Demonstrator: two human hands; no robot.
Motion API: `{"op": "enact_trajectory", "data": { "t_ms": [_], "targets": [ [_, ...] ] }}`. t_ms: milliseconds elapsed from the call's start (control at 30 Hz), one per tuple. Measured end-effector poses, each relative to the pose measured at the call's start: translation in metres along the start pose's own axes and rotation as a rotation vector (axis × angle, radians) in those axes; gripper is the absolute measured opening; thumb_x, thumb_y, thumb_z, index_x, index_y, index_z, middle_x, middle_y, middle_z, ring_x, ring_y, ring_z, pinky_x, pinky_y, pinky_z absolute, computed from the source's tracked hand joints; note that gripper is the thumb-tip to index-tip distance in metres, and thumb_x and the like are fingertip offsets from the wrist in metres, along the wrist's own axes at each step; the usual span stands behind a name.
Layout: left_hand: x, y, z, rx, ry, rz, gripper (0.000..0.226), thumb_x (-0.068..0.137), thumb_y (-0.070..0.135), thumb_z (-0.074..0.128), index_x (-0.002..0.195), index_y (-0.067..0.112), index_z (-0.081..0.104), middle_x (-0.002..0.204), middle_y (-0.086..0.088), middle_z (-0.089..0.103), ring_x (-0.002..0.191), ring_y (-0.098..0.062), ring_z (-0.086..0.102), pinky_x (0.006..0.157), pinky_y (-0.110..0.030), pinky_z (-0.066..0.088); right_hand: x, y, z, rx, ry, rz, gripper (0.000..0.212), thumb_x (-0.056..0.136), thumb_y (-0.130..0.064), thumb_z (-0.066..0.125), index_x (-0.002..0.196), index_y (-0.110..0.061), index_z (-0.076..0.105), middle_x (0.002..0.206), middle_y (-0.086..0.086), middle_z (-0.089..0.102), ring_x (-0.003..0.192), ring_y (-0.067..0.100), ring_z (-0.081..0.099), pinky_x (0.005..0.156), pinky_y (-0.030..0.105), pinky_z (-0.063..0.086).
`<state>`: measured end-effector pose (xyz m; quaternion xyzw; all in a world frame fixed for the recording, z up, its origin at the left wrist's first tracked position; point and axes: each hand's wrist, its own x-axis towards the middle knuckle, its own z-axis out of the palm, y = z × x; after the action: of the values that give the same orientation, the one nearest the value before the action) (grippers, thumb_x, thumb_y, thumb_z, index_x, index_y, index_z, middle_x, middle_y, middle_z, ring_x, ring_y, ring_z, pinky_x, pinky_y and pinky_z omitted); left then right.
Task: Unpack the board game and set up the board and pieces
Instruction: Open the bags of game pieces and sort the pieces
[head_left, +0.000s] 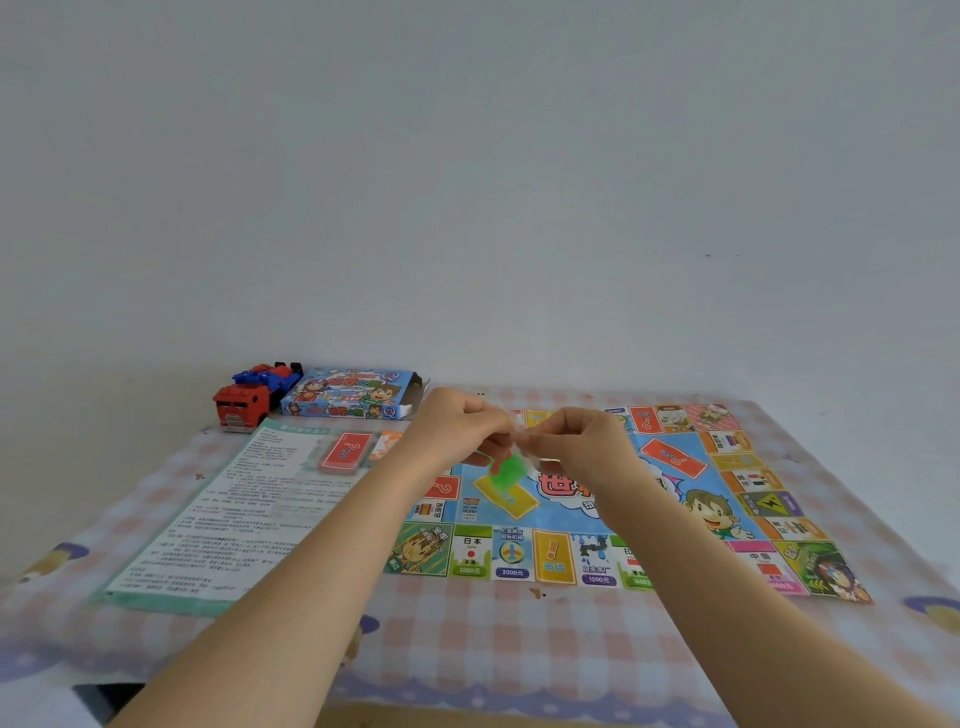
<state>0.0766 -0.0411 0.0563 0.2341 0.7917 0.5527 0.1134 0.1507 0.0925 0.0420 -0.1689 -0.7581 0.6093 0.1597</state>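
Note:
The colourful paper game board (675, 499) lies unfolded flat on the table, right of centre. Above its far-left part, my left hand (457, 431) and my right hand (576, 447) pinch a small clear plastic bag (511, 457) between them; green pieces show inside it. The bag hangs a little above the board. A wrapped stack of red cards (345, 453) rests on the rule sheet (234, 519) to the left. The open game box (350, 400) lies at the back.
A red and blue toy truck (254, 397) stands at the back left beside the box. The table wears a pink checked cloth (493, 639). A plain white wall rises right behind the table's far edge.

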Motion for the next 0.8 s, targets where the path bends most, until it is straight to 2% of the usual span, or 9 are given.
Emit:
{"op": "enact_trajectory", "data": {
  "t_ms": [100,200,300,400,533,667,733,800],
  "targets": [
    [0.0,-0.002,-0.004,-0.02,0.019,-0.016,0.015,0.084,0.012,0.065,0.087,0.0,0.073,0.08,-0.011,0.074,0.061,-0.011,0.068,0.06,-0.02,0.057,0.002,-0.002,0.001,0.105,0.013,0.03,0.018,0.075,-0.014,0.079,0.07,-0.007,0.062,0.089,0.02,0.072,0.085,0.031,0.07,0.081,0.038,0.059],
    [-0.002,-0.003,-0.007,-0.022,0.014,-0.026,0.016,0.085,0.011,0.063,0.087,-0.003,0.072,0.079,-0.013,0.073,0.059,-0.012,0.066,0.059,-0.02,0.056,0.004,-0.005,0.003,0.163,0.041,0.059,0.018,0.075,-0.007,0.077,0.069,-0.007,0.061,0.086,0.019,0.073,0.086,0.032,0.071,0.079,0.038,0.059],
    [-0.004,-0.003,-0.011,-0.032,0.016,-0.031,0.016,0.085,0.011,0.06,0.083,-0.001,0.071,0.076,-0.012,0.073,0.06,-0.013,0.064,0.063,-0.024,0.055,0.005,-0.007,0.004,0.153,0.093,0.064,0.016,0.076,-0.004,0.074,0.069,-0.007,0.06,0.08,0.017,0.074,0.074,0.029,0.07,0.074,0.037,0.06],
    [-0.004,-0.004,-0.013,-0.047,0.0,-0.04,0.016,0.084,0.012,0.06,0.082,0.001,0.071,0.067,-0.004,0.07,0.055,-0.009,0.063,0.065,-0.026,0.055,0.006,-0.006,0.002,0.078,0.17,0.04,0.014,0.077,-0.001,0.072,0.069,-0.005,0.061,0.07,0.015,0.071,0.057,0.021,0.067,0.06,0.03,0.059],
    [-0.003,-0.005,-0.011,-0.063,-0.011,-0.047,0.015,0.082,0.013,0.06,0.082,0.001,0.07,0.065,-0.002,0.067,0.056,-0.009,0.062,0.068,-0.028,0.055,0.006,-0.005,0.002,-0.039,0.21,-0.012,0.015,0.073,0.001,0.074,0.069,-0.006,0.06,0.067,0.013,0.071,0.053,0.02,0.066,0.066,0.037,0.061],
    [0.005,-0.014,-0.008,-0.13,0.133,-0.065,0.011,0.086,0.024,0.06,0.087,0.013,0.062,0.085,-0.008,0.06,0.08,-0.013,0.057,0.081,-0.035,0.053,0.004,-0.011,0.003,-0.018,0.127,-0.109,0.022,0.073,0.013,0.066,0.066,-0.008,0.06,0.075,0.013,0.073,0.074,0.037,0.07,0.075,0.046,0.059],
    [0.007,-0.02,-0.006,-0.272,0.182,-0.158,0.021,0.088,0.031,0.06,0.102,0.016,0.06,0.104,-0.021,0.055,0.088,-0.015,0.052,0.083,-0.036,0.049,0.005,-0.015,0.001,0.024,0.09,-0.127,0.029,0.073,0.017,0.06,0.062,-0.009,0.063,0.079,0.013,0.073,0.075,0.034,0.07,0.076,0.042,0.059],
    [0.004,-0.024,-0.003,-0.492,0.136,-0.297,0.036,0.09,0.036,0.06,0.119,0.018,0.054,0.118,-0.019,0.053,0.105,-0.02,0.053,0.087,-0.037,0.047,0.006,-0.018,-0.003,0.133,0.079,-0.105,0.033,0.076,0.02,0.055,0.062,-0.008,0.066,0.079,0.014,0.071,0.067,0.024,0.068,0.071,0.032,0.059]
  ]
}}
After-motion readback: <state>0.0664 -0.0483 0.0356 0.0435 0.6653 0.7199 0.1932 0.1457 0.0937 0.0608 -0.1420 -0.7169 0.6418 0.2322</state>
